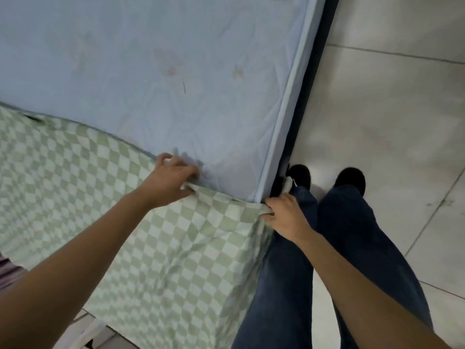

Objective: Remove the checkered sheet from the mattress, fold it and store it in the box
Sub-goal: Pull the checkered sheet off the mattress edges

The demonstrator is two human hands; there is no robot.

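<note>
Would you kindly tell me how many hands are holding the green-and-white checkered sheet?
2. The left hand pinches the edge of the green-and-white checkered sheet atop the pale blue quilted mattress; the right hand grips it at the mattress's side edge.

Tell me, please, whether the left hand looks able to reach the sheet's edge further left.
Probably yes: the left hand grips the checkered sheet at that edge, and nothing lies on the mattress along it.

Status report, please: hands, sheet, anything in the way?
Left hand pinches sheet edge on mattress; right hand grips it at the side. Sheet partly off. Nothing in the way.
</note>
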